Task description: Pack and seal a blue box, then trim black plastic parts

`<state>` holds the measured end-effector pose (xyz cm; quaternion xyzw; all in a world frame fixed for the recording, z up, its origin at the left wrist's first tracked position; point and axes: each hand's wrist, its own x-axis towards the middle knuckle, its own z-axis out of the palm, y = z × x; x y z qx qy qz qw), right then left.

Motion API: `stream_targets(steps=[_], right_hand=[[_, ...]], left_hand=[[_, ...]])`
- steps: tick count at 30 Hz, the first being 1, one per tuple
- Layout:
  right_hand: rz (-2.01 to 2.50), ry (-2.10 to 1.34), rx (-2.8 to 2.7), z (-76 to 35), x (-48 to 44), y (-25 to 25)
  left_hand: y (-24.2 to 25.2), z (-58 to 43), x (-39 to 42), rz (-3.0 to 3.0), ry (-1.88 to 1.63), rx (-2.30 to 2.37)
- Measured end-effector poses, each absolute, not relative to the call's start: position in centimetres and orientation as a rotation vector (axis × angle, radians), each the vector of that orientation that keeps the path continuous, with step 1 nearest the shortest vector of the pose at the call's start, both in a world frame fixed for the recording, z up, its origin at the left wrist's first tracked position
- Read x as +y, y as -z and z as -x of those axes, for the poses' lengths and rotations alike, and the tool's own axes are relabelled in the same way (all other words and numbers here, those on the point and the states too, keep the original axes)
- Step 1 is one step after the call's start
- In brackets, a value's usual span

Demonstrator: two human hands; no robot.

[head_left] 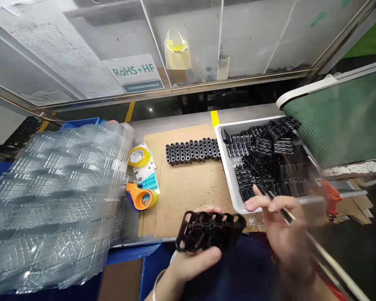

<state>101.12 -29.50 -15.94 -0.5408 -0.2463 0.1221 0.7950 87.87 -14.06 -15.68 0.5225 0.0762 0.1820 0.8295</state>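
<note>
My left hand (192, 263) is wrapped around a black plastic part (211, 230) with a row of ring-shaped openings along its top. The part is tilted and held above the near edge of the work surface. My right hand (283, 225), slightly blurred, grips a long slim tool (288, 215) with a dark tip and a pale shaft reaching to the lower right. Its tip is apart from the held part, over the near side of a white tray (230, 179). Similar black parts (260, 146) fill that tray in a jumbled heap.
Black ringed parts (191, 150) stand in rows on a cardboard sheet (194, 188). An orange tape dispenser (141, 196) and a yellow tape roll (139, 157) lie left. Stacked clear plastic trays (59, 200) rise at far left. A green conveyor belt (347, 121) stands right.
</note>
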Motion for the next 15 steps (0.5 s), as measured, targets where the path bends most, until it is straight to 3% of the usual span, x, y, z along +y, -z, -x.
stream_targets(steps=[7,15], right_hand=[[1.103,-0.462,-0.554,-100.8,-28.8,14.3],[0.917,-0.722,-0.468,-98.7,-27.6,13.1]], left_hand=[[16.9,-87.6,-14.9,-0.524,-0.104,0.335],[16.2,-88.2,-16.6,-0.460,0.075,0.305]])
